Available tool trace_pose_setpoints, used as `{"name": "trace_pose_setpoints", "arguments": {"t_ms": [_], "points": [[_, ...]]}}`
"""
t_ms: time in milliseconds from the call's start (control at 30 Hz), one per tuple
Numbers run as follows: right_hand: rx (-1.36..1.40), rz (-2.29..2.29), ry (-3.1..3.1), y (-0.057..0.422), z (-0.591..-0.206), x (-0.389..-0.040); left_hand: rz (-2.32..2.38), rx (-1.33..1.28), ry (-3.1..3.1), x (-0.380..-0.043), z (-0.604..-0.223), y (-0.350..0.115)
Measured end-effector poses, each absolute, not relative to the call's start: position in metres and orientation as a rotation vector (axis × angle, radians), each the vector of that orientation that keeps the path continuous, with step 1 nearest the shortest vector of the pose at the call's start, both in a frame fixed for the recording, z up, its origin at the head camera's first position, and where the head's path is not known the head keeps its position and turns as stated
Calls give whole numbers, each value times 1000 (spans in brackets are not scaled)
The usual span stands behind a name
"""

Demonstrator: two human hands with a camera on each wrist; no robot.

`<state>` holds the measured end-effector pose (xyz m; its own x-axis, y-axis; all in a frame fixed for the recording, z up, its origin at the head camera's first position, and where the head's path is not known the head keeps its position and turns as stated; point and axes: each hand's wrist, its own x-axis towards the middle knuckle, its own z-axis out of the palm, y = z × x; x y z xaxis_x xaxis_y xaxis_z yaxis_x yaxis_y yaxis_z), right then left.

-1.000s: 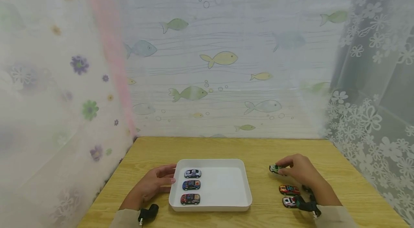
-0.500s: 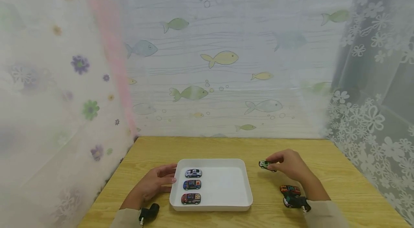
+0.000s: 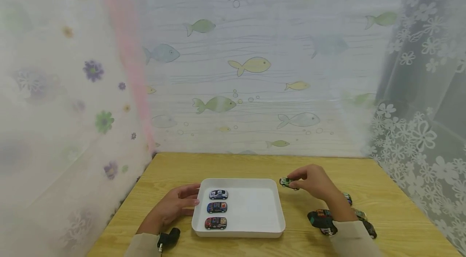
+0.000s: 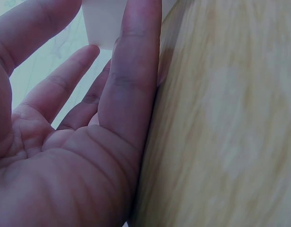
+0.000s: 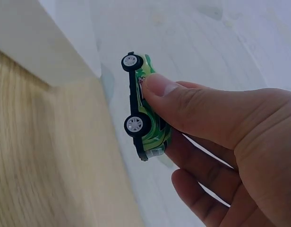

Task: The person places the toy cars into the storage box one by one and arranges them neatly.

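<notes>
A green toy car (image 5: 148, 109) is pinched between the thumb and fingers of my right hand (image 3: 313, 182). In the head view it hangs just right of the back right corner of a white tray (image 3: 255, 212). My left hand (image 3: 178, 204) rests on the table at the tray's left wall, its fingers fairly straight and reaching the rim. Inside the tray, along its left side, stand a white toy car (image 3: 218, 195), a blue toy car (image 3: 217, 207) and a red-and-black toy car (image 3: 216, 223) in a column.
More toy cars lie on the wooden table (image 3: 174, 170) around the right forearm, partly hidden by it; an orange toy car (image 3: 322, 212) is one. Black wrist cameras are strapped to both wrists. A fish-print curtain (image 3: 255, 87) hangs behind the table.
My right hand has carried the green toy car leftward and slightly up toward the tray. More toy cars now show to the right of the forearm. The left hand has stayed by the tray.
</notes>
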<state>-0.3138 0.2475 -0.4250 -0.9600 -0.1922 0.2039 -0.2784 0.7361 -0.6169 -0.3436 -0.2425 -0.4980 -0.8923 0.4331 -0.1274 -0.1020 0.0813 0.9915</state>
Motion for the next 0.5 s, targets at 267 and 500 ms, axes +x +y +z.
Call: {"name": "trace_pose_setpoints", "arguments": {"t_ms": [267, 500], "points": [[464, 1053, -2796, 227, -421, -321, 1868, 335, 1966, -344, -496, -243], [466, 1072, -2821, 211, -418, -327, 1886, 347, 1933, -344, -497, -242]]}}
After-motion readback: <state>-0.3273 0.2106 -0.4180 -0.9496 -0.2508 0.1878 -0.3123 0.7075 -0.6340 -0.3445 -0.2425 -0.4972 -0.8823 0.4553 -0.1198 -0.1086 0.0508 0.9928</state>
